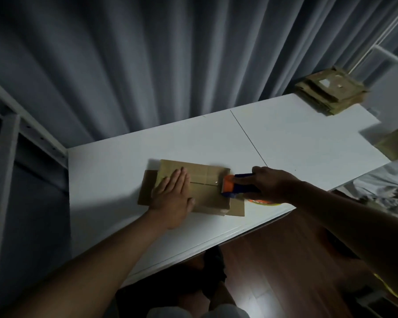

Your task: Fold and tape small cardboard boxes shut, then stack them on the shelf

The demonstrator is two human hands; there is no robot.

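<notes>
A small cardboard box (194, 187) lies near the front edge of the white worktop (296, 138), its top flaps folded shut and side flaps spread flat. The left hand (172, 198) presses down on its left half, fingers straight and together. The right hand (271, 183) grips a blue and orange tape dispenser (236, 185), fingers curled round the handle, its orange end at the box's right edge. In the dim far corner sits what looks like a pile of flattened boxes (331, 91).
</notes>
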